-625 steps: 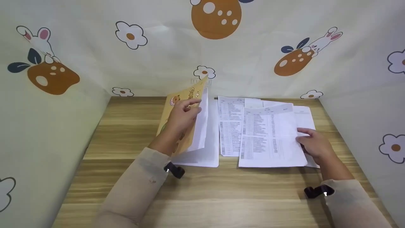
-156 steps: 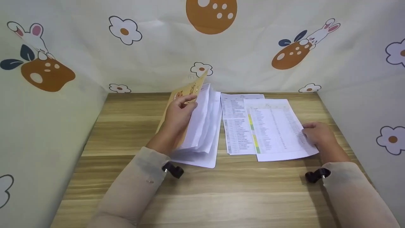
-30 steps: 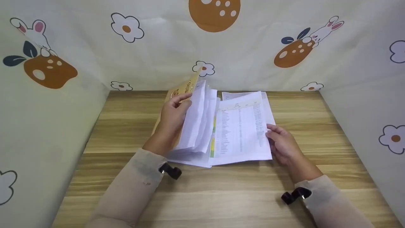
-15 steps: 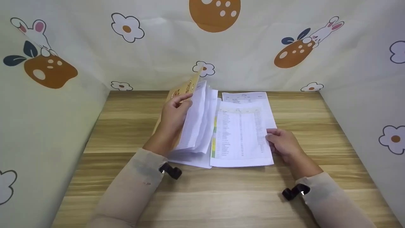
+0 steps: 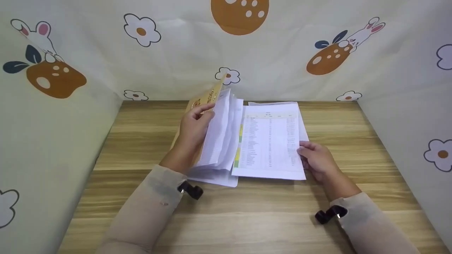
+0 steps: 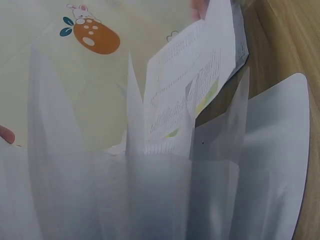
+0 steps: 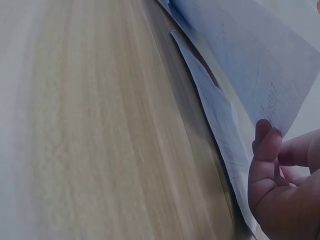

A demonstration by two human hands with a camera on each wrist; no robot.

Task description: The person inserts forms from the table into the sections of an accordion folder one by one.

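My left hand [image 5: 194, 128] holds up the yellow cartoon cover [image 5: 203, 98] of a clear-pocket folder, thumb and fingers at its upper edge. Its white pages [image 5: 220, 137] fan out to the right. In the left wrist view, translucent pockets [image 6: 160, 200] stand apart above the back cover [image 6: 285, 130]. My right hand [image 5: 317, 160] pinches the right edge of a printed sheet [image 5: 270, 141] with a yellow-green strip. That strip's edge meets the folder's pages; whether it enters a pocket, I cannot tell. Another printed sheet [image 7: 215, 110] lies beneath on the table.
The wood-grain table [image 5: 265, 215] runs up to patterned cloth walls [image 5: 282, 70] at the back and both sides. A black wrist camera [image 5: 190, 190] sits on the left sleeve, and another black camera [image 5: 330, 214] on the right.
Since five seconds ago, my right hand has brought the strip-edged sheet left against the folder. Over the last second the sheet tilted down and rose again. My left hand has stayed put.
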